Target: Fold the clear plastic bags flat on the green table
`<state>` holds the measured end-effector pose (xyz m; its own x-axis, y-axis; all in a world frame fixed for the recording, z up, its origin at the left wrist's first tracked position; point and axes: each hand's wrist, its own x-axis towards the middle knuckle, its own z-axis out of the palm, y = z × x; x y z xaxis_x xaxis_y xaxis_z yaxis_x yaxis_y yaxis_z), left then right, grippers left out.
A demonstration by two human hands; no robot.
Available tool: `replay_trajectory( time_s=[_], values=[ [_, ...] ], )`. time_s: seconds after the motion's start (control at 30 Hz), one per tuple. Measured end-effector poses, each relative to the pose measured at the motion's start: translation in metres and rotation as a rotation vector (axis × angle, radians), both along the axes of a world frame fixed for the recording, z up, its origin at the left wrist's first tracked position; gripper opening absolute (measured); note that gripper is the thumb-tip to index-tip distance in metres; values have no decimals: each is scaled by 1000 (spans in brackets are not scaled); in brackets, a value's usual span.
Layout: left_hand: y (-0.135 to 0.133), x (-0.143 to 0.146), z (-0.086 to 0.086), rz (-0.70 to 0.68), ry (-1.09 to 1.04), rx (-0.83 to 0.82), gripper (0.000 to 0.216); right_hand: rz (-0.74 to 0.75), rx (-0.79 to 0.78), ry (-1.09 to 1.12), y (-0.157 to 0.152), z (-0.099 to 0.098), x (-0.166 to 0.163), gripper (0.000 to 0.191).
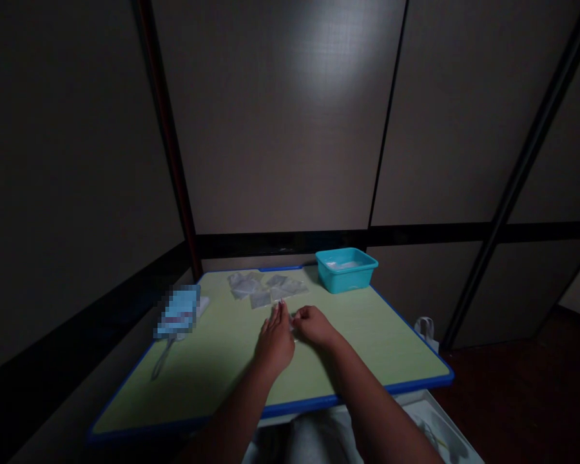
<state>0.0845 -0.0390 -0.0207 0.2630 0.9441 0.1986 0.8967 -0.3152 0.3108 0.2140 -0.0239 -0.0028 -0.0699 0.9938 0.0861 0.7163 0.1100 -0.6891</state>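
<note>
My left hand [274, 339] rests near the middle of the green table [212, 361], fingers stretched forward and together, touching a small clear plastic piece [292, 327] held between both hands. Beside it, my right hand [313, 325] is curled, its fingers pinched on the same clear piece. Just beyond the hands lies a loose pile of several small clear plastic bags [265, 288]. A teal plastic tub [347, 269] stands at the far right corner of the table.
A blurred blue-and-white object [180, 311] lies at the table's left edge with a thin strap or cord [162, 362] trailing toward me. Dark wall panels enclose the table behind and left. A white bin [435, 425] sits below the table's right front.
</note>
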Motion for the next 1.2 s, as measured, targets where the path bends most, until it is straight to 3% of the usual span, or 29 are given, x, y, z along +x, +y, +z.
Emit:
replay_trajectory(
  time_s=[0.2, 0.33, 0.53, 0.87, 1.0, 1.1, 1.2],
  values=[
    [-3, 0, 3, 13, 19, 25, 68, -8, 61, -66, -5, 2, -4, 20],
    [-7, 1, 5, 92, 64, 56, 68, -38, 79, -118, -9, 3, -5, 19],
    [-7, 1, 2, 139, 102, 42, 66, -88, 127, -359, -15, 5, -7, 23],
    [-6, -6, 5, 39, 45, 6, 69, -50, 179, -499, -22, 7, -10, 25],
    [-3, -23, 11, -98, -68, 29, 73, -33, 179, -509, -22, 7, -10, 26],
    [0, -35, 17, -175, -150, 104, 62, -26, 190, -514, -23, 7, -10, 26],
    [3, -42, 19, -142, -128, 104, 42, -33, 190, -530, -24, 7, -11, 26]
  ],
)
